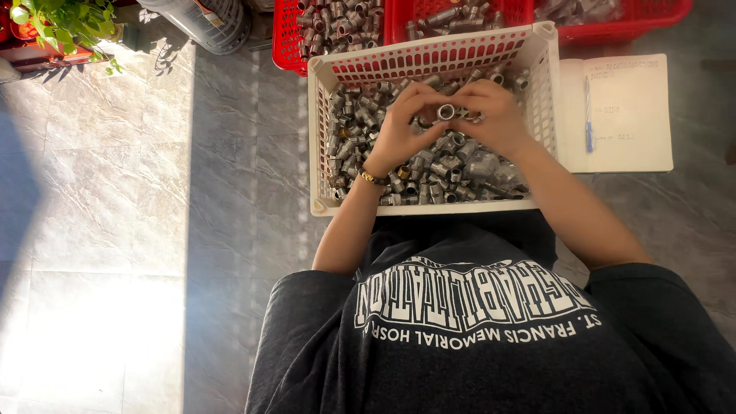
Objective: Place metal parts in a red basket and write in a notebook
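A white plastic basket (460,55) on the floor holds several small grey metal fittings (452,165). Above its middle, my left hand (400,129) and my right hand (494,115) meet with their fingertips together around one short metal ring-shaped fitting (445,112), whose open end faces the camera. A gold bracelet (373,178) sits on my left wrist. Both forearms reach over the basket's near rim.
Two red baskets (287,38) (613,31) with more metal fittings stand behind the white one. An open notebook (625,115) with a blue pen (588,115) lies to the right. A potted plant (61,19) is at top left, on grey tiled floor (115,230).
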